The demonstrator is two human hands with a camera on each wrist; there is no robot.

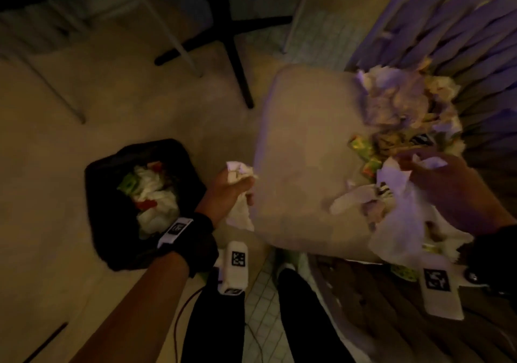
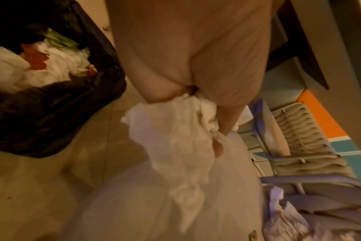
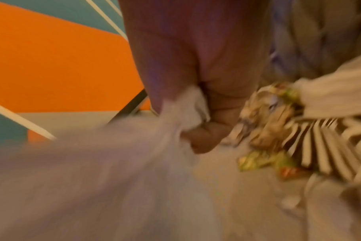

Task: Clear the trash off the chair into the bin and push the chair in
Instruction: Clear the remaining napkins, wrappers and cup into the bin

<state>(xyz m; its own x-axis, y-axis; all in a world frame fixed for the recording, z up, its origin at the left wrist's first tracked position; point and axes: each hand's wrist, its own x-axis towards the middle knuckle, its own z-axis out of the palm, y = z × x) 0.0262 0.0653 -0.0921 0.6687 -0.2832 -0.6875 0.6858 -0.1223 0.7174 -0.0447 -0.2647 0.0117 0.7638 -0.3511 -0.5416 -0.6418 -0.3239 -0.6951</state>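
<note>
A pale chair seat (image 1: 302, 144) carries a heap of crumpled paper and green and orange wrappers (image 1: 397, 116) along its right side, against the slatted back (image 1: 475, 41). My left hand (image 1: 229, 192) grips a crumpled white tissue (image 1: 240, 172) just off the seat's left edge, between the chair and the bin; the same tissue (image 2: 175, 138) hangs from my fingers in the left wrist view. My right hand (image 1: 444, 183) grips white paper (image 1: 400, 211) over the seat's near right corner, blurred in the right wrist view (image 3: 188, 110). The black-lined bin (image 1: 109, 195) on the floor at left holds white and coloured trash.
A black table leg and base (image 1: 232, 41) and thin metal chair legs (image 1: 179, 41) stand on the floor beyond the bin. My legs (image 1: 307, 320) are below the seat. A second slatted chair (image 2: 295, 138) shows in the left wrist view.
</note>
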